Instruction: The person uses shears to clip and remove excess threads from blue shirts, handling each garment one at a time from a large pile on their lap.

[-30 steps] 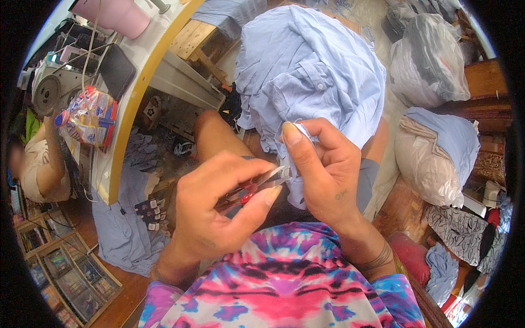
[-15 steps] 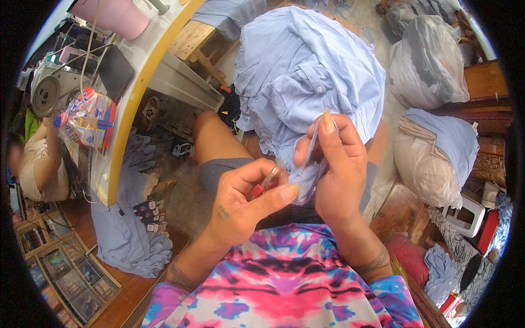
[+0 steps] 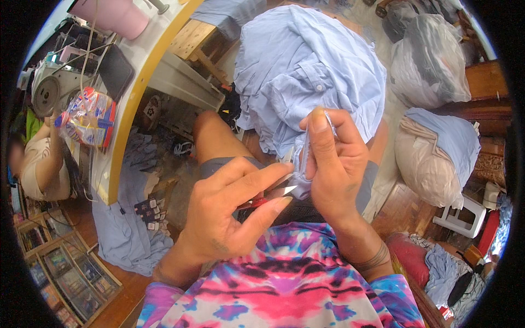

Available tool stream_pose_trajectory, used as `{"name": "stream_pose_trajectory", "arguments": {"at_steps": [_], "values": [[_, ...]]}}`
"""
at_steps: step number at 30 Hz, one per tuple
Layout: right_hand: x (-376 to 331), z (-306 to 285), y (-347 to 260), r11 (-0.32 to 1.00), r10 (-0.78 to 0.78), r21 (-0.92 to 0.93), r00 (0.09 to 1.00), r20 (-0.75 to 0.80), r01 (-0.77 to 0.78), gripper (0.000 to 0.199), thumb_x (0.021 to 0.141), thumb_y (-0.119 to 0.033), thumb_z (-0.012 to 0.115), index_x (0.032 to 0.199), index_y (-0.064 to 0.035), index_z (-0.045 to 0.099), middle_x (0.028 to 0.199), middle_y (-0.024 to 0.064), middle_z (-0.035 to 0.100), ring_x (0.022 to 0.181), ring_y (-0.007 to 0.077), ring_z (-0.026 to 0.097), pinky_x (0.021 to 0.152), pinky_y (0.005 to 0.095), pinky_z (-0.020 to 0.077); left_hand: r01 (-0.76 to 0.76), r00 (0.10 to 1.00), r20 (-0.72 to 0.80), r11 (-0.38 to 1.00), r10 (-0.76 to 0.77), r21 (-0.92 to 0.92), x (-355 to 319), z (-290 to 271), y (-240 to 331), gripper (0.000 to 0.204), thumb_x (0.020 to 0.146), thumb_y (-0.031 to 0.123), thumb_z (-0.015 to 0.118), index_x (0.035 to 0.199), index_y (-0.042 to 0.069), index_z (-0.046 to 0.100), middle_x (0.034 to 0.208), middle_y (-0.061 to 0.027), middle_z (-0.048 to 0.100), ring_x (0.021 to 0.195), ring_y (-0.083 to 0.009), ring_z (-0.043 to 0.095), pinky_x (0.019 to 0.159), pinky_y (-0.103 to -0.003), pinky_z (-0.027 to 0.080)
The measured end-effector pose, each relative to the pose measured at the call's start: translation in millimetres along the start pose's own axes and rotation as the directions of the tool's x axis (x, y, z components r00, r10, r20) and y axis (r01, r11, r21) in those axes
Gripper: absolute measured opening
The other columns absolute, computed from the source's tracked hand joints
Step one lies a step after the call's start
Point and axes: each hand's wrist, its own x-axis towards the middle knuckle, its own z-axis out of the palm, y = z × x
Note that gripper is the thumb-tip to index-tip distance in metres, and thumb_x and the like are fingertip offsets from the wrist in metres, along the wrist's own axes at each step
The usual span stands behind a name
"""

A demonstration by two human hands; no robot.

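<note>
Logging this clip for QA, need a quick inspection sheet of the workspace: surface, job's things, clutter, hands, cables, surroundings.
Surface: no worktop in use; the work sits on the person's lap, beside a white table with a yellow edge.
Job's things: light blue button-up cotton shirt draped over the knees; small red-handled metal snips.
Clutter: colourful plastic snack bag, pink tub, blue cloth on the floor.
Hands: left hand grips the snips; right hand pinches a fold of the shirt.
Cables: thin cord hanging over the table.
Surroundings: grey sewing machine, clear plastic bag of fabric, stuffed beige sack, another person at far left.
</note>
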Motion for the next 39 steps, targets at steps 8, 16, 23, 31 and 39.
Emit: {"name": "stream_pose_trajectory", "arguments": {"at_steps": [8, 16, 23, 31, 39], "values": [[-3.5, -3.2, 5.0, 1.0, -0.018, 0.016, 0.998, 0.052, 0.018, 0.02, 0.108, -0.021, 0.059, 0.106, -0.0019, 0.065, 0.065, -0.0055, 0.055, 0.051, 0.0, 0.044, 0.045, 0.0199, 0.03, -0.009, 1.0, 0.026, 0.982, 0.004, 0.19, 4.3, -9.5, 5.8, 0.031, 0.077, 0.005, 0.08, 0.107, 0.002, 0.079, 0.078, -0.0094, 0.064, 0.066, -0.0169, 0.063, 0.059, -0.028, 0.048], [-5.2, -1.8, 5.4, 1.0, -0.012, 0.016, 0.997, 0.078, 0.011, 0.02, 0.108, -0.02, 0.059, 0.106, -0.0011, 0.065, 0.066, -0.0051, 0.055, 0.053, 0.0002, 0.044, 0.047, 0.0198, 0.0308, -0.04, 0.998, 0.049, 0.978, 0.031, 0.205, 4.9, -12.0, 4.7, 0.028, 0.077, 0.007, 0.082, 0.105, 0.003, 0.079, 0.075, -0.0087, 0.063, 0.062, -0.0185, 0.063, 0.056, -0.03, 0.048], [-6.3, -0.7, 4.4, 1.0, -0.023, -0.008, 0.993, 0.111, 0.024, 0.019, 0.108, -0.02, 0.06, 0.106, -0.001, 0.064, 0.067, -0.0051, 0.055, 0.054, 0.0003, 0.044, 0.048, 0.0202, 0.0313, -0.056, 0.998, 0.034, 0.974, 0.05, 0.218, 4.1, -12.4, 4.8, 0.026, 0.077, 0.007, 0.082, 0.103, 0.005, 0.08, 0.075, -0.0083, 0.063, 0.061, -0.0185, 0.063, 0.055, -0.03, 0.048], [-7.8, 2.4, 1.4, 0.999, 0.019, -0.035, 0.99, 0.141, -0.014, 0.018, 0.108, -0.02, 0.061, 0.104, -0.0022, 0.066, 0.071, -0.0043, 0.057, 0.057, -0.0005, 0.045, 0.049, 0.0202, 0.0322, -0.068, 0.997, 0.05, 0.972, 0.059, 0.225, 2.5, -16.6, 1.7, 0.023, 0.078, 0.006, 0.081, 0.101, 0.004, 0.079, 0.076, -0.0088, 0.064, 0.061, -0.0191, 0.063, 0.056, -0.031, 0.048], [-14.0, -4.2, 2.0, 0.967, 0.128, -0.235, 0.986, 0.105, -0.1, 0.021, 0.106, -0.024, 0.062, 0.108, -0.0042, 0.068, 0.076, -0.0017, 0.063, 0.07, 0.0054, 0.055, 0.06, 0.0267, 0.0461, 0.208, 0.965, 0.01, 0.74, -0.262, -0.64, -2.5, 9.0, -42.0, 0.027, 0.088, 0.009, 0.079, 0.109, 0.0, 0.064, 0.1, -0.0053, 0.067, 0.086, -0.0103, 0.063, 0.075, -0.027, 0.052]]}}
